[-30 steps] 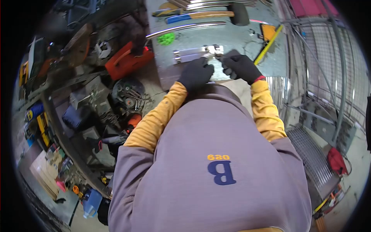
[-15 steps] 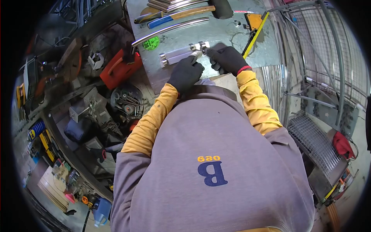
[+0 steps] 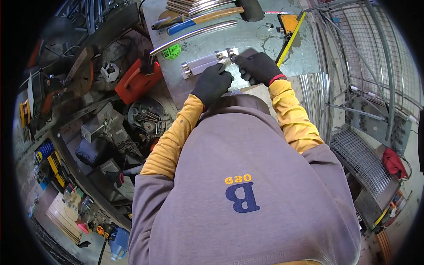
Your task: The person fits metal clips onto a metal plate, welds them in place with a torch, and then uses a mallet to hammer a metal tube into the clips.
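Observation:
Two short tubes (image 3: 201, 66) lie side by side on the metal worktable (image 3: 282, 81), their middles pale and their ends shiny metal. My left hand (image 3: 213, 84), in a black glove, is closed at the right end of the nearer tube, its thumb and finger on the metal end. Opposite it, my right hand (image 3: 257, 68), also black-gloved, has its fingers pinched together close to the same tube end. Whatever sits between the right fingertips is too small to make out.
Beyond the tubes lie a curved shiny pipe (image 3: 194, 36), a mallet (image 3: 212, 18) and a round green sticker (image 3: 172, 51). A yellow tape measure blade (image 3: 291, 39) and an orange magnetic square (image 3: 289, 24) are at right. A red case (image 3: 138, 80) stands left of the table.
The view has shifted slightly. Both hands stay at the right end of the tubes, with hardly any visible movement.

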Tool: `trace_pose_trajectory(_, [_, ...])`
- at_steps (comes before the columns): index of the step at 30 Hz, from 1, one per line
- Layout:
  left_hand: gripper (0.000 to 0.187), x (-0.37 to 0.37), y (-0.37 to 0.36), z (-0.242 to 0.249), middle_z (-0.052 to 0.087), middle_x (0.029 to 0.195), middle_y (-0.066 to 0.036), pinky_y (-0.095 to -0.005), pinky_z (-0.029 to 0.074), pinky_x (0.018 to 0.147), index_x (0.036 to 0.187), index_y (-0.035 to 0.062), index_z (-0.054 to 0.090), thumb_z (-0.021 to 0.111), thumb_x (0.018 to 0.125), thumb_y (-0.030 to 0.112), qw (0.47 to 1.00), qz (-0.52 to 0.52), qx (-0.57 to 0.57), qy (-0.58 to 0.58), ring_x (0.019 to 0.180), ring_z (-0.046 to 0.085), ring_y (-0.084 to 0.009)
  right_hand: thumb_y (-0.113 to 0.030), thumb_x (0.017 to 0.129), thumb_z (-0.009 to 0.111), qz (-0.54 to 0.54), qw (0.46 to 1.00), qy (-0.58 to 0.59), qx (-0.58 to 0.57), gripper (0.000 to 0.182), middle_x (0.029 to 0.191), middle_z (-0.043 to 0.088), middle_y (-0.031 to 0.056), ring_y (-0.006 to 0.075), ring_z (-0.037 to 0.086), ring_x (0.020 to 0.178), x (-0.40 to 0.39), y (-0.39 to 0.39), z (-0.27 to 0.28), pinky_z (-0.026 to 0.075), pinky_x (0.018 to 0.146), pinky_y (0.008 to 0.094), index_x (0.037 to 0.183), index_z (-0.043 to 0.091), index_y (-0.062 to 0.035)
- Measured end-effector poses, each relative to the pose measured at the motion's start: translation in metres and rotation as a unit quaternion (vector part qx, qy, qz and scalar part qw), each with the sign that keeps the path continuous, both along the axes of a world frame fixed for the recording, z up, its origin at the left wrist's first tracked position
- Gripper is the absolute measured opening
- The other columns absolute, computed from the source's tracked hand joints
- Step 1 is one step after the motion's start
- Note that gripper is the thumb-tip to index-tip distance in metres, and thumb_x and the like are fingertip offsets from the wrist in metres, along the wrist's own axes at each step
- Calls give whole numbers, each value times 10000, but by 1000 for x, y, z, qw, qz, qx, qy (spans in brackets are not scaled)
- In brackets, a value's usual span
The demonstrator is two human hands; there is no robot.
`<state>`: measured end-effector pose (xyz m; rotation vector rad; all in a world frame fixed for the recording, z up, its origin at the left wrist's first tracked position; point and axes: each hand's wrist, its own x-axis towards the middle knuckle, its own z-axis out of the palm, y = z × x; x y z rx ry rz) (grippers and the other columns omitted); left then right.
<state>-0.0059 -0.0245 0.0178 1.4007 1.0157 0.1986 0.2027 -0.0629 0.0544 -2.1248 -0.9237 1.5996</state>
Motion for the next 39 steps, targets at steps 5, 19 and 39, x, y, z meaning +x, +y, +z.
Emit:
trace_pose_trajectory(5, [348,1,2,2,704,789,-184,-406,526,695,1098,-41,707,614,928,248,1000,-6,-18,7,704,672,-286,-530,988,670,11,1000,-12,18,512,729,723,66,162,663,547,0,-2,-1,557,538,317,922,739,-26])
trace_pose_trajectory(19, [316,2,1,6,723,803,-164,-387,533,687,1067,-50,703,626,931,224,999,-8,-31,-8,708,687,-259,-518,1001,642,7,999,-25,23,489,719,721,53,159,657,522,-4,0,6,544,524,315,931,706,-38])
trace_pose_trajectory(39, [296,-90,-5,31,755,962,-141,-336,569,746,1125,-22,735,619,994,216,993,29,-78,-82,828,715,-200,-592,970,659,-2,998,-68,6,590,677,725,40,153,671,534,-7,-2,-8,546,589,310,770,744,-44])
